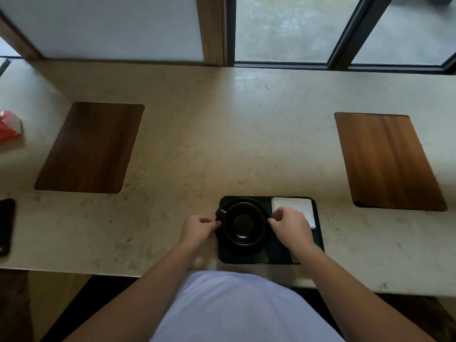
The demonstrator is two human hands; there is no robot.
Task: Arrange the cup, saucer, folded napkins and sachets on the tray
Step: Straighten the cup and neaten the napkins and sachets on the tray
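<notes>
A black tray [276, 257] lies at the near edge of the beige counter. On its left half a black cup [243, 224] stands upright on a black saucer [237, 250], its handle [220, 213] pointing left. A white folded napkin [293, 206] lies flat on the tray's far right part. My left hand [198, 229] pinches the saucer's left rim just below the handle. My right hand [290, 227] grips the saucer's right rim and covers part of the napkin. No sachets are visible.
Two wooden placemats lie on the counter, one at the left [88, 148] and one at the right [386, 160]. A red packet [9, 128] and a dark flat object [6, 224] sit at the left edge. A window frame [222, 30] lines the counter's far side.
</notes>
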